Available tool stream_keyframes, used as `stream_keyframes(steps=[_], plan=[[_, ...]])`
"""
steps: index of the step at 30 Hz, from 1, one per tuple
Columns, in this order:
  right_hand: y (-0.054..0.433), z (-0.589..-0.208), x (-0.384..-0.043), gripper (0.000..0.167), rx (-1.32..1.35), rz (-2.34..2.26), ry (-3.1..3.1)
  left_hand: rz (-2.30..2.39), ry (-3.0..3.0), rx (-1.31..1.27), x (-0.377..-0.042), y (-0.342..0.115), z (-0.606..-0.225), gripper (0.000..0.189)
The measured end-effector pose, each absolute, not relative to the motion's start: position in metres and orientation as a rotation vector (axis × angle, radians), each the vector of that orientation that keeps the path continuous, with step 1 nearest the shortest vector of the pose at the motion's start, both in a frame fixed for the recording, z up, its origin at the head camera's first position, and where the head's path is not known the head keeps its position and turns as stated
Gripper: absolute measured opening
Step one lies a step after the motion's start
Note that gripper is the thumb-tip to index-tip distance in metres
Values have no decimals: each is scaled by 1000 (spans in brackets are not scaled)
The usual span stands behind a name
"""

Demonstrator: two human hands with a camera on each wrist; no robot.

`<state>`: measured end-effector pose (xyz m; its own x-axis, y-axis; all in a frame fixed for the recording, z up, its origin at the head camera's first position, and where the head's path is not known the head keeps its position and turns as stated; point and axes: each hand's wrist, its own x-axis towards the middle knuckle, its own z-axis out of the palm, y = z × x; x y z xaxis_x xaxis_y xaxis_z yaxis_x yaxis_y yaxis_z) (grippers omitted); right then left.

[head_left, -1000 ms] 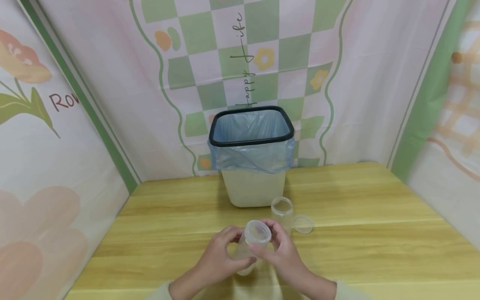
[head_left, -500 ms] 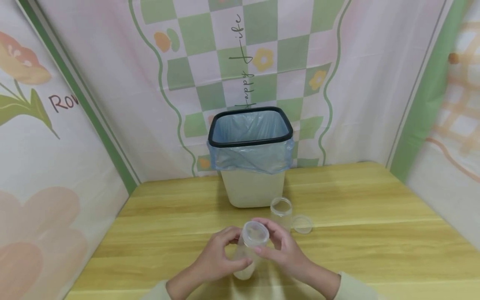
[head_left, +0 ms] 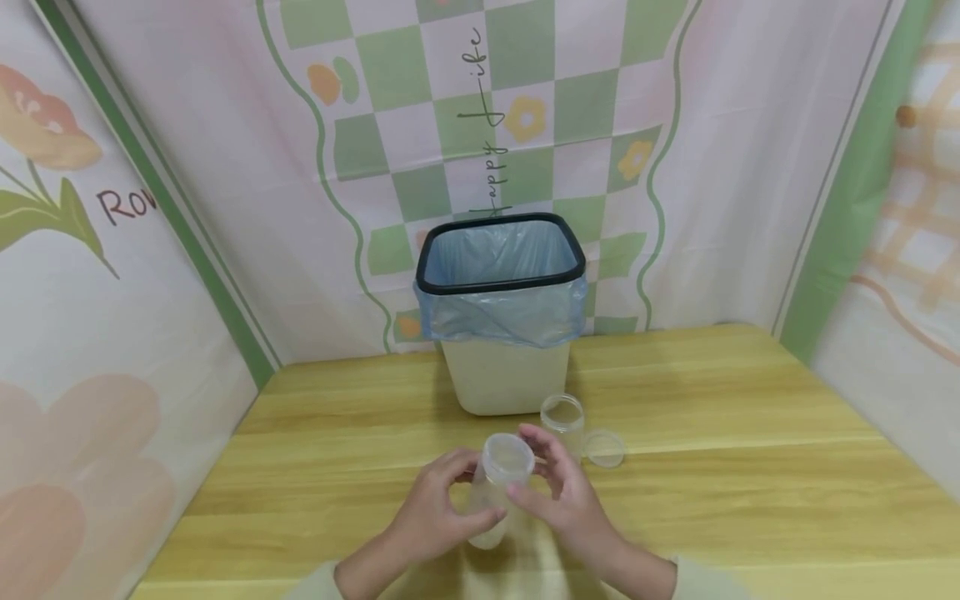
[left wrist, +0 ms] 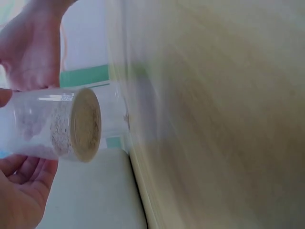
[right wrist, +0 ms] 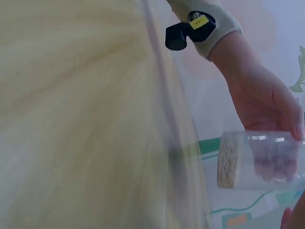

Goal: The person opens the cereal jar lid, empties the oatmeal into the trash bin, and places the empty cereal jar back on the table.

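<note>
A clear plastic jar (head_left: 487, 504) is lifted off the table and slightly tilted between my two hands. Its translucent screw lid (head_left: 508, 457) sits on the mouth. In the left wrist view a beige, crumbly layer (left wrist: 86, 125) covers the jar's bottom; its exact kind is unclear. My left hand (head_left: 435, 510) grips the jar's body from the left. Thumb and fingers of my right hand (head_left: 564, 510) hold the lid's edge from the right. Just behind that hand stands a second clear jar (head_left: 562, 414), uncovered, its lower part hidden. A loose clear lid (head_left: 604, 448) lies flat beside it.
At the back of the wooden table (head_left: 337, 433) stands a cream bin (head_left: 506, 379) with a black rim and a blue liner bag. Printed curtains (head_left: 585, 50) hang behind the table and on both sides.
The held jar has risen slightly. My right hand's fingers have shifted around the lid's edge, while my left hand keeps its grip. The bin, second jar and loose lid stay in place.
</note>
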<state>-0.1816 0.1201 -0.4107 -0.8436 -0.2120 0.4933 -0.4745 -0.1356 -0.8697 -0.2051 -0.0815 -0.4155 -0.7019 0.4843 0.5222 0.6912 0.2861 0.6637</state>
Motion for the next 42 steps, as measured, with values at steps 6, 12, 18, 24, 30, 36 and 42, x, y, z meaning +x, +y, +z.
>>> stream_keyframes(steps=[6,12,18,24,30,36,42], plan=[[106,-407,-172,56,481,2097,-1942,-1329,-2328,-999,-202,-78,-416,46],[96,-406,-168,58,287,2141,-1994,-1250,-2306,-971,-200,-76,-418,46],[92,-406,-167,56,240,2137,-1992,-1244,-2324,-954,-198,-76,-418,46],[89,-407,-168,52,215,2151,-1992,-1247,-2347,-931,-196,-76,-417,48],[90,-407,-168,47,200,2149,-2019,-1225,-2340,-927,-196,-76,-418,48],[94,-407,-168,46,252,2101,-2026,-1244,-2346,-931,-196,-76,-419,49],[99,-405,-170,45,339,2061,-2021,-1265,-2358,-936,-196,-78,-418,50]])
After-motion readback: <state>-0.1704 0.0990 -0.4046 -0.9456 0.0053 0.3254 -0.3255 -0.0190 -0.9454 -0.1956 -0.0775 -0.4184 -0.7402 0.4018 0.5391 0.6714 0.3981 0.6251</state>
